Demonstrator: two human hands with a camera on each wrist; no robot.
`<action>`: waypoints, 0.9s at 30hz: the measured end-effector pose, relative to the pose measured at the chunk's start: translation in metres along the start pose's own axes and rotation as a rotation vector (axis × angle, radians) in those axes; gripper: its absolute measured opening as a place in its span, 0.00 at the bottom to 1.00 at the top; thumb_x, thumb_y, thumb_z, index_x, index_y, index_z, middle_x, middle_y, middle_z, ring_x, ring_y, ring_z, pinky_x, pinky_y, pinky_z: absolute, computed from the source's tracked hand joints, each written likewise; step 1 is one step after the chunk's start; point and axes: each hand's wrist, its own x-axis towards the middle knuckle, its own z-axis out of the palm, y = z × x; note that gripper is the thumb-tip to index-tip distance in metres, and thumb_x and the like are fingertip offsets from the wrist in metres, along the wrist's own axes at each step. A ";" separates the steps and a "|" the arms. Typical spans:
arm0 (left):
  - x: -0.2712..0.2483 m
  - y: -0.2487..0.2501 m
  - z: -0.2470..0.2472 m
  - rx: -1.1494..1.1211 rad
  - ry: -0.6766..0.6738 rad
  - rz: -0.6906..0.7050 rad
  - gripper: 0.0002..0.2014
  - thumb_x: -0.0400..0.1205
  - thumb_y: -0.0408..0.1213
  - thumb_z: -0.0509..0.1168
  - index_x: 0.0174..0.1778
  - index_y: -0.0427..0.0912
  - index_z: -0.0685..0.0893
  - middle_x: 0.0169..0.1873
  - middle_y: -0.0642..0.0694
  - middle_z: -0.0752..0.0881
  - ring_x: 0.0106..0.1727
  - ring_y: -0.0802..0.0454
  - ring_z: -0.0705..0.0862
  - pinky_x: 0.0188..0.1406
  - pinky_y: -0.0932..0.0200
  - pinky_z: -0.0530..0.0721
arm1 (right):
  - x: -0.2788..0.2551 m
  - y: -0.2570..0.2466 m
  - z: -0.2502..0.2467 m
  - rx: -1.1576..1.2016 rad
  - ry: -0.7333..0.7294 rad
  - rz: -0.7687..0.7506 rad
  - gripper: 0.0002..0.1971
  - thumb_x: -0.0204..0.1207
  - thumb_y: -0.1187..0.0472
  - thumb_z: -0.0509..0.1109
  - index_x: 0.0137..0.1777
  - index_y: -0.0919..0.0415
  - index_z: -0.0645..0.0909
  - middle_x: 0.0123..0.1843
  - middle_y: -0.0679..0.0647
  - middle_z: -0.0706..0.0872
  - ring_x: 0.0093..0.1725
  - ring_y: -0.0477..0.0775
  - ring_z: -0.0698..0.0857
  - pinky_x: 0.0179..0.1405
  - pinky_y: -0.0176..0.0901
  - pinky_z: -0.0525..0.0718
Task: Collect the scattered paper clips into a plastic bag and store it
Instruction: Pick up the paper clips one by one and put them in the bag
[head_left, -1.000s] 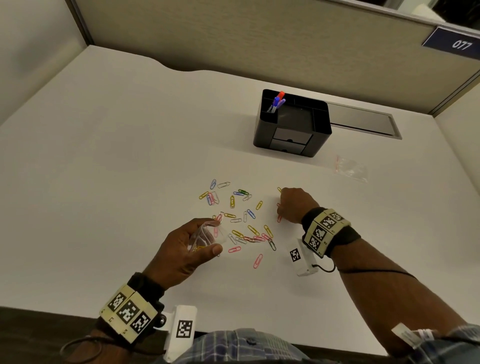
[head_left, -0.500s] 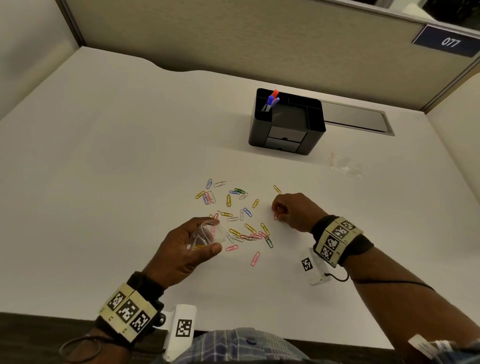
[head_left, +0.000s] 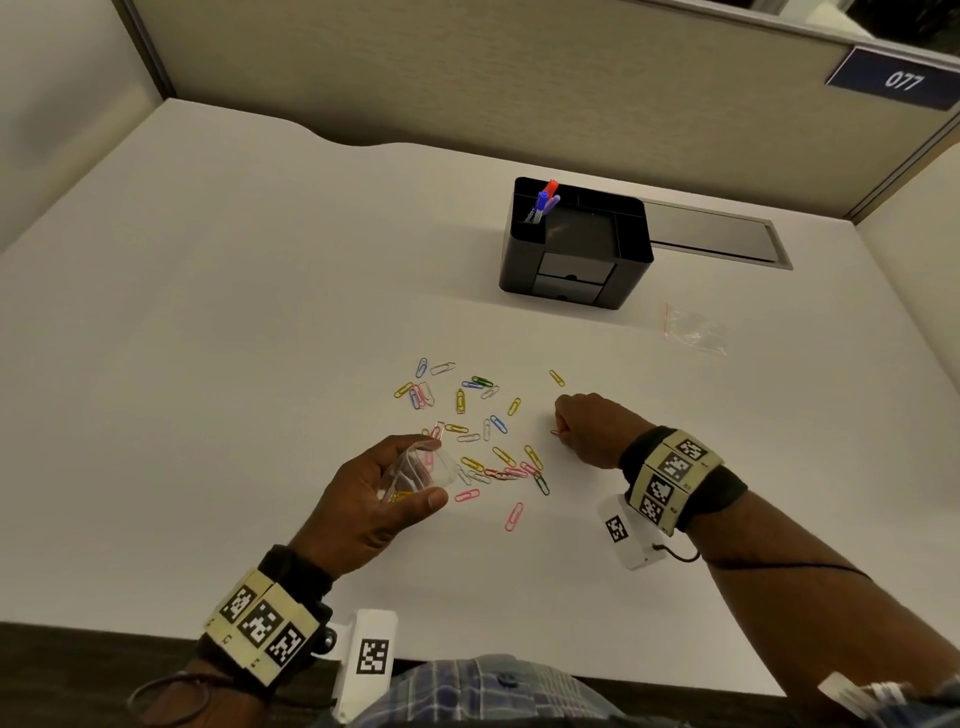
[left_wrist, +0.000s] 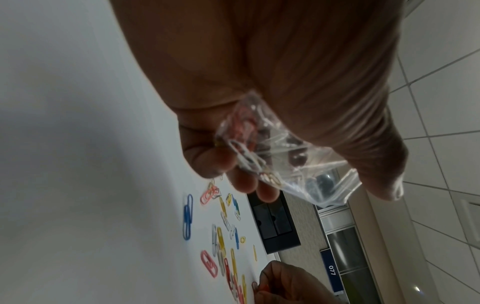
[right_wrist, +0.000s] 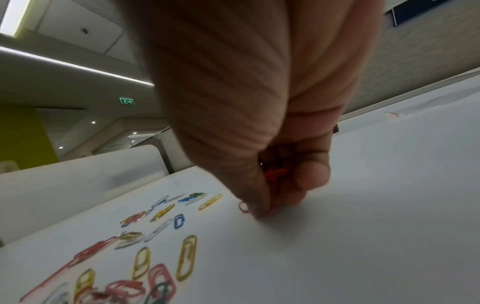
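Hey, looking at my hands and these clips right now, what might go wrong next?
The right hand already holds red clips while pinching another off the desk; some may slip out. The left hand grips the plastic bag mid-body, so its mouth may be too narrow and clips could miss. The lone yellow clip sits apart and could be overlooked.

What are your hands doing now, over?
Left hand holds clear plastic bag. Right hand pinching red paper clip. Many coloured clips left. Nothing blocking.

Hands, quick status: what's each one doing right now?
Left hand: holds the clear plastic bag, some clips already inside.
Right hand: fingers curled, pinching red paper clips at the desk.
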 end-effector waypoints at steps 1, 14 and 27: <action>0.001 0.000 0.000 -0.005 -0.006 -0.002 0.33 0.58 0.66 0.73 0.57 0.57 0.79 0.45 0.73 0.86 0.47 0.68 0.86 0.33 0.76 0.81 | -0.002 0.000 0.000 0.032 0.006 0.001 0.02 0.83 0.62 0.60 0.51 0.59 0.73 0.45 0.53 0.76 0.43 0.53 0.75 0.34 0.36 0.68; 0.004 -0.012 0.002 0.107 -0.069 0.019 0.29 0.62 0.65 0.73 0.59 0.63 0.79 0.54 0.59 0.86 0.56 0.56 0.85 0.49 0.64 0.87 | -0.068 -0.093 -0.065 0.553 -0.136 -0.325 0.03 0.77 0.61 0.73 0.47 0.59 0.82 0.37 0.50 0.87 0.31 0.43 0.84 0.37 0.36 0.85; 0.000 -0.003 0.007 0.144 -0.009 0.083 0.20 0.65 0.59 0.71 0.50 0.58 0.79 0.44 0.60 0.86 0.43 0.59 0.85 0.38 0.72 0.82 | -0.079 -0.117 -0.058 0.557 -0.010 -0.345 0.11 0.80 0.64 0.68 0.60 0.56 0.86 0.55 0.50 0.91 0.53 0.46 0.88 0.56 0.37 0.84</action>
